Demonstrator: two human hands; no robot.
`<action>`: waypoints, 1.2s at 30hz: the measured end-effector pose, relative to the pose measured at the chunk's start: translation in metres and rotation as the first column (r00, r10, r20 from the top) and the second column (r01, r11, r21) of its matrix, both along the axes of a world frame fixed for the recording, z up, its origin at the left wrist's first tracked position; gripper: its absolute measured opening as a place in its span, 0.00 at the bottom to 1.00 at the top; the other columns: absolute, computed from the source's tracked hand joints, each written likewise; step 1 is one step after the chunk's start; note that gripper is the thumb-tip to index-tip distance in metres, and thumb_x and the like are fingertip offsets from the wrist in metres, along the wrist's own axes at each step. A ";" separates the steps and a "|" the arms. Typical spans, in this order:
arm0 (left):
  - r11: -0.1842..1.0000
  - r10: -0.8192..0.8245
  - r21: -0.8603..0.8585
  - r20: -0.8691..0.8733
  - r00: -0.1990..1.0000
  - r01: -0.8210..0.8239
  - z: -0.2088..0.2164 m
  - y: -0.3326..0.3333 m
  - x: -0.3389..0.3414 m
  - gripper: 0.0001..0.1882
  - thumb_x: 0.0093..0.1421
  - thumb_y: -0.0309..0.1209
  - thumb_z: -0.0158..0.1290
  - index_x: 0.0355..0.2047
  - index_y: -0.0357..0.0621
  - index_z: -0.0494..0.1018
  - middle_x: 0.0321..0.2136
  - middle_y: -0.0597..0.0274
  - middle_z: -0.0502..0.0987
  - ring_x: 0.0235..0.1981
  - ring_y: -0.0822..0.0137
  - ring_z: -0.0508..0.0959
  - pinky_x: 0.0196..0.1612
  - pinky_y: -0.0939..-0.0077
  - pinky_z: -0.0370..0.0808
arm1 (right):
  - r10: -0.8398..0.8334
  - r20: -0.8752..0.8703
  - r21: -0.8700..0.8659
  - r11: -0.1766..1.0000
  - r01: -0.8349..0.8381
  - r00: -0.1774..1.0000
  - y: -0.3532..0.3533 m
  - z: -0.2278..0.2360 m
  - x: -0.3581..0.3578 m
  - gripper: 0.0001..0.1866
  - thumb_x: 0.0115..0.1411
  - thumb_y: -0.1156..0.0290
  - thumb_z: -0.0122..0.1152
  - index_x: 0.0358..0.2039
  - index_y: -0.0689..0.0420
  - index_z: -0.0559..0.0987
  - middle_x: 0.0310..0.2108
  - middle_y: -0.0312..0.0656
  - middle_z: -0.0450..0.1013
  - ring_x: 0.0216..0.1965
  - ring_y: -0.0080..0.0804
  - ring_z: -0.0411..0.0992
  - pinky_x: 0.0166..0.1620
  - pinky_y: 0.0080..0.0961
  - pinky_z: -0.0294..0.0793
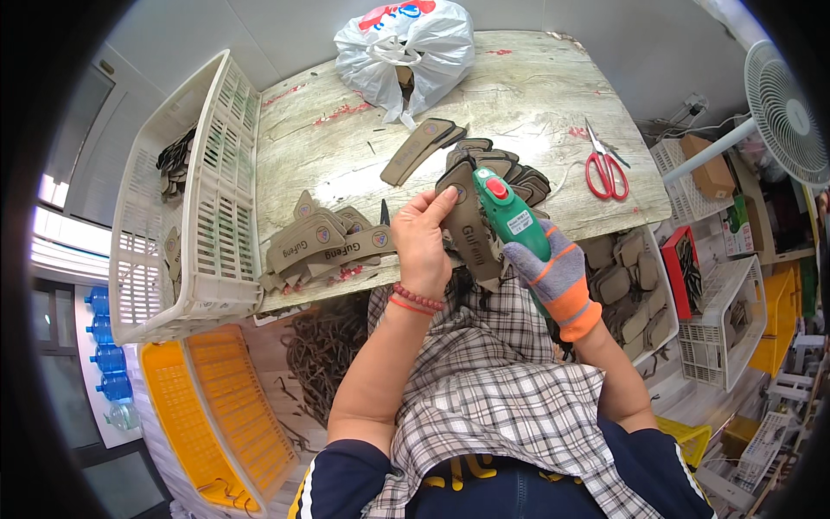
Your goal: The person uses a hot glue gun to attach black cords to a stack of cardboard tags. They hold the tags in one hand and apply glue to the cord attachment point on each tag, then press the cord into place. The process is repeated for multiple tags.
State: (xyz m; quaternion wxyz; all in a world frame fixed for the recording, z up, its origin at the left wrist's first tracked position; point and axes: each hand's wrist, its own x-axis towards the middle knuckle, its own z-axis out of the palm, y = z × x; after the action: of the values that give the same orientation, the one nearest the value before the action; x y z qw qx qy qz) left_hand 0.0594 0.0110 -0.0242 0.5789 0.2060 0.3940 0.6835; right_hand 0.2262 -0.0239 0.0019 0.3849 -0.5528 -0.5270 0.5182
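Note:
My bare left hand (pixel 422 235), with a red bead bracelet at the wrist, pinches the edge of a long khaki fabric piece (pixel 471 227) with printed lettering and a round emblem. My right hand (pixel 560 278), in a grey and orange glove, is wrapped round a green handheld power tool (pixel 512 208) with a red button. The tool lies along the piece's right side; its working end cannot be made out. Beyond the hands, similar dark-edged pieces (pixel 500 162) are heaped, with a few more (pixel 422 149) beside them. Another group of printed pieces (pixel 316 240) lies to my left.
A white crate (pixel 194 298) stands at the table's left edge and a tied white plastic bag (pixel 432 48) at the back. Red-handled scissors (pixel 607 173) lie right. Below are a yellow crate (pixel 246 406), dark strip scraps (pixel 324 355) and a bin of cut pieces (pixel 664 298).

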 end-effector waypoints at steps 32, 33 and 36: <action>0.903 -0.208 0.051 -0.817 0.537 0.427 0.044 0.013 -0.070 0.05 0.53 0.23 0.56 0.30 0.35 0.74 0.23 0.69 0.75 0.23 0.84 0.71 0.26 0.90 0.68 | 0.272 0.174 0.148 0.943 -0.298 0.946 0.003 0.004 0.038 0.33 0.46 0.56 0.70 0.47 0.63 0.70 0.29 0.38 0.74 0.27 0.18 0.70 0.32 0.17 0.71; 0.895 -0.226 0.038 -0.821 0.524 0.445 0.045 0.013 -0.070 0.05 0.53 0.23 0.56 0.30 0.35 0.74 0.23 0.69 0.75 0.23 0.84 0.71 0.26 0.90 0.67 | 0.280 0.173 0.143 0.942 -0.305 0.944 0.003 0.005 0.038 0.33 0.46 0.56 0.70 0.47 0.63 0.70 0.29 0.38 0.74 0.27 0.19 0.70 0.32 0.18 0.71; 0.869 -0.283 -0.004 -0.825 0.490 0.495 0.051 0.013 -0.070 0.04 0.52 0.23 0.56 0.28 0.35 0.74 0.23 0.70 0.74 0.24 0.83 0.70 0.27 0.89 0.67 | 0.294 0.181 0.144 0.936 -0.322 0.938 0.004 0.005 0.037 0.33 0.46 0.55 0.70 0.47 0.63 0.71 0.29 0.39 0.74 0.28 0.19 0.70 0.32 0.18 0.72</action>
State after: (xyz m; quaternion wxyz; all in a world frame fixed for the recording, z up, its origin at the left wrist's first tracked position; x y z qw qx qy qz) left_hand -0.0104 0.0241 0.0268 0.4485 0.6419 0.4707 0.4064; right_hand 0.2631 -0.0202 0.0069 0.3021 -0.4671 -0.6785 0.4798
